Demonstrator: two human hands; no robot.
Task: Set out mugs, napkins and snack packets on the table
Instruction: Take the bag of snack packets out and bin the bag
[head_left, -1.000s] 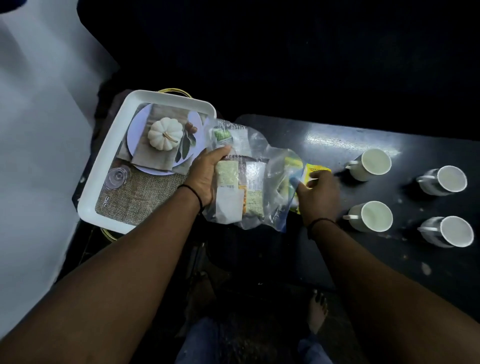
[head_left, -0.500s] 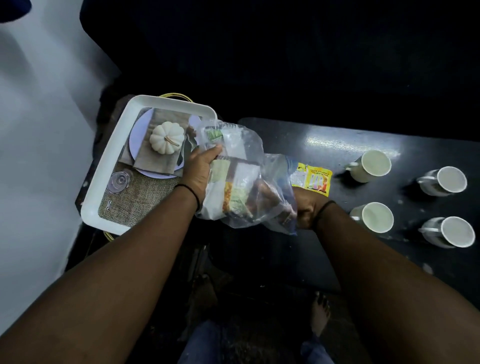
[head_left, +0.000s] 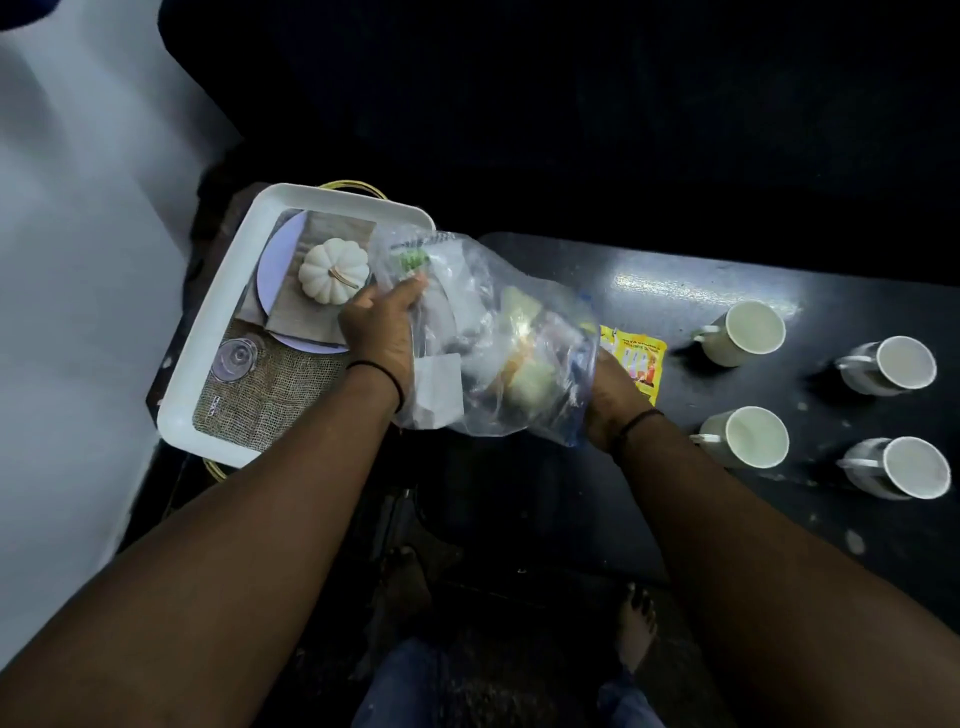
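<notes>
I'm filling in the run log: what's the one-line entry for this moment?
left hand: holds clear bag | right hand: inside bag | yellow packet: on table | four mugs: set out

Both arms extended; left hand (head_left: 382, 332) grip closed, right hand (head_left: 613, 387) partly hidden.

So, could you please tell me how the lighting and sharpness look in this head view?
Head view: dim overall; glare streaks the dark table behind the mugs; the clear bag held by the left hand is smeared and its packets unreadable; wide-angle bending curves the white tray.
</notes>
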